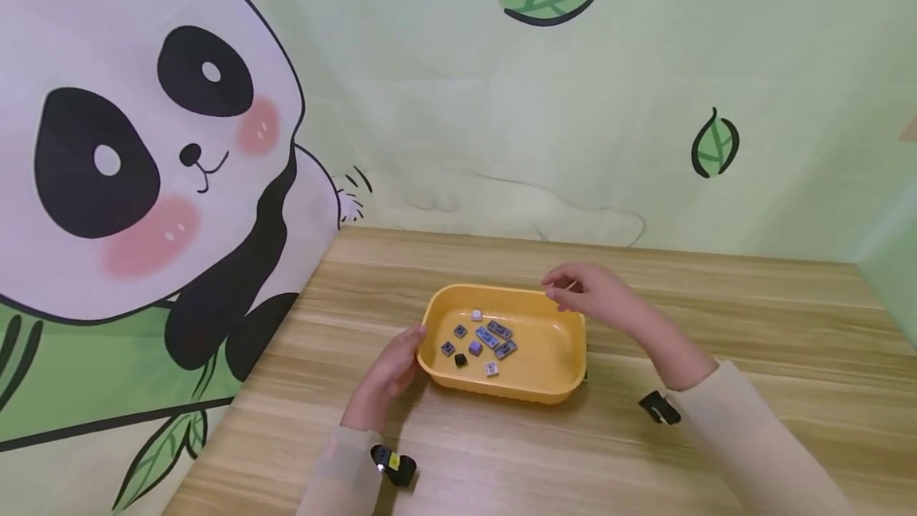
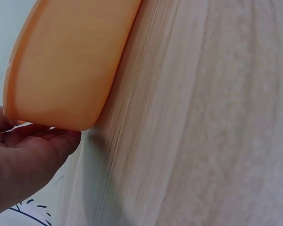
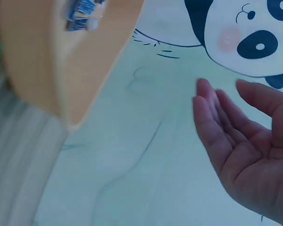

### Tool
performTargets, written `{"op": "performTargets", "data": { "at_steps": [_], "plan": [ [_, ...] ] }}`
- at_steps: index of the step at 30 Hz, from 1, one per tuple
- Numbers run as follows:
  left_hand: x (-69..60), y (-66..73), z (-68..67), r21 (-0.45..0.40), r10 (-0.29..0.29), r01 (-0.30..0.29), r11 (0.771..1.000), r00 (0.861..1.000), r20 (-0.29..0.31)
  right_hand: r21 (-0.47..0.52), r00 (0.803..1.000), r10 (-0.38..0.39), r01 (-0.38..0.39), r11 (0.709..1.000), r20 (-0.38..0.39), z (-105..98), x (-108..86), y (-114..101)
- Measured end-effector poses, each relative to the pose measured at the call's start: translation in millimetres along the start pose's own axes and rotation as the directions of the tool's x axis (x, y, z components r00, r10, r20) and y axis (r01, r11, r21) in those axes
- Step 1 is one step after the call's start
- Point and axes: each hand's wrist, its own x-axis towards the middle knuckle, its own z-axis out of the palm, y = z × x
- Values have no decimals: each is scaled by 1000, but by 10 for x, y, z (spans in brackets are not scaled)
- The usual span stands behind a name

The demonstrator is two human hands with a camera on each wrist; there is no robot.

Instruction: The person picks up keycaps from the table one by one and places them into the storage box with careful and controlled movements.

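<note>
A shallow yellow plastic basin (image 1: 533,398) sits on the wooden table. Inside it, mostly toward the left half, lie several small block-like pieces: dark grey squares (image 1: 447,348), longer grey-blue pieces (image 1: 487,337), a purple cube (image 1: 476,349), a black piece (image 1: 461,359) and white pieces (image 1: 491,369). The left hand (image 1: 394,365) touches the basin's left end; its fingers (image 2: 61,141) rest against the outer end wall in the left wrist view. Over the back right rim hovers the right hand (image 1: 591,291), its fingers loosely bent and apart from the thumb, with nothing visible between them.
Something small and green (image 1: 586,377) shows just past the basin's right end, mostly hidden by it. The wooden table (image 1: 752,325) extends around the basin. Behind stands a pale green backdrop (image 1: 444,102) printed with leaves and a large panda. Each wrist wears a black camera (image 1: 394,464).
</note>
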Motion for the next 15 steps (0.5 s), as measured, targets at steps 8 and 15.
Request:
{"op": "performTargets", "data": {
  "at_steps": [8, 15],
  "plan": [
    [2, 15, -3, 17, -1, 1, 1000, 1000, 8, 69, 982, 44, -32, 997, -185, 89, -474, 311],
    [-16, 17, -9, 18, 10, -10, 1000, 1000, 14, 51, 971, 54, -44, 998, -231, 233, -718, 612]
  ]
}}
